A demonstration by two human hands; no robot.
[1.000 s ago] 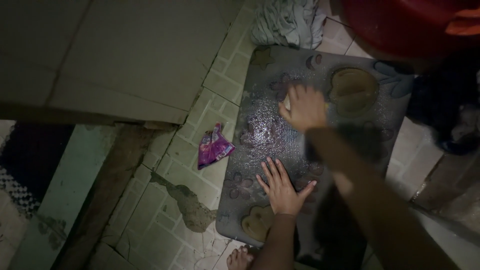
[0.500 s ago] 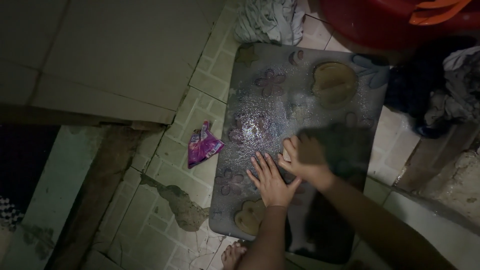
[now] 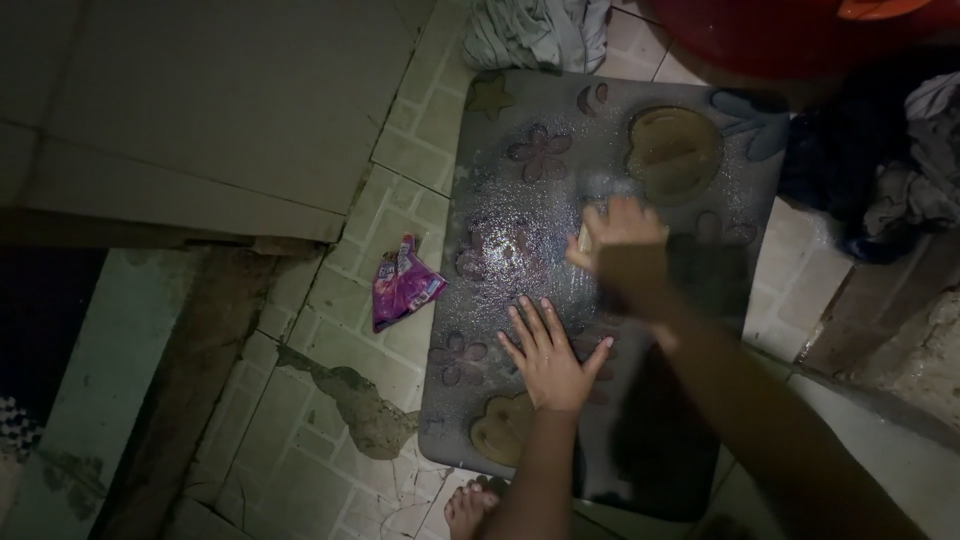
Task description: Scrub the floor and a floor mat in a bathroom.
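A dark grey rectangular floor mat [image 3: 640, 180], wet and glistening, patterned with purple flowers and tan rounded shapes, lies flat on the pale tiled floor [image 3: 330, 420]. The left hand [image 3: 548, 357] presses flat on the mat's near part, fingers [image 3: 530, 322] spread and holding nothing. The right hand [image 3: 622, 248] rests on the mat's middle, just beyond the left, fingers curled over a small pale object [image 3: 585, 238] I cannot identify.

Wet, glistening textured mat [image 3: 560, 200]
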